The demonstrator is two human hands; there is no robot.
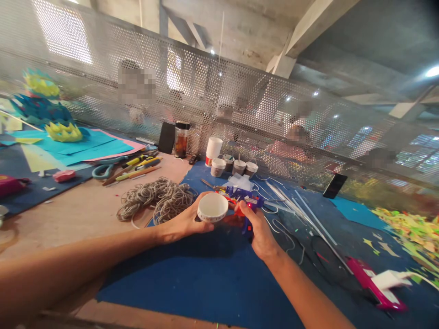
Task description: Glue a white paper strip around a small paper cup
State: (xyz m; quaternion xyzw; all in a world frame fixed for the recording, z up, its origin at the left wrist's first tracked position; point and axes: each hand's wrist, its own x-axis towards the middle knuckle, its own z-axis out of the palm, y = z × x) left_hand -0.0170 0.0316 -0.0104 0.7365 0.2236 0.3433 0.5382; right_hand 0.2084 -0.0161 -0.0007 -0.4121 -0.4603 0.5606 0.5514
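Note:
My left hand [185, 221] is closed around a small white paper cup [212, 207], cut short, with its open mouth facing up. My right hand [259, 230] grips a blue hot glue gun [245, 201] whose red light glows; its nozzle points left toward the cup's side. Both hands hover over a dark blue sheet [206, 274] on the wooden table.
A heap of grey twine [156, 197] lies left of the cup. Several small cups [236, 165], a tall white cup [213, 151] and a jar [181, 139] stand behind. Scissors and cutters [126, 167], clear glue sticks [302, 205], coloured paper [75, 146], a phone [334, 185] and a pink tool [372, 283] surround them.

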